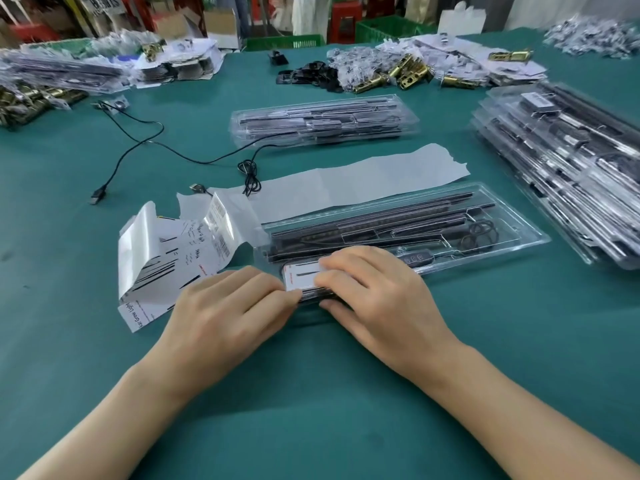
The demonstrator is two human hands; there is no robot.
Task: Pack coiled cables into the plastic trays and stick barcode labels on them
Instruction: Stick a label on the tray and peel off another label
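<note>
- The barcode label [302, 275] lay on the near left end of the plastic tray [519, 233], under both your hands.
- Your left hand [228, 306] pinched its left edge.
- Your right hand [374, 289] clasped the tray end, fingers on the label, thumb at the near rim.
- The tray held dark bars [374, 220] and a coiled cable [476, 233].

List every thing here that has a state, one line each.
near tray, filled, being labelled
barcode label, on the tray, partly covered
coiled cable, coiled, inside near tray
loose USB cable, uncoiled, on the table
label sheet, curled, labels on it
backing strip, bare, flat behind the tray
left hand, fingertips at label's left edge
right hand, fingers on label, thumb at tray's near edge
tray stack, filled, piled at right
</note>
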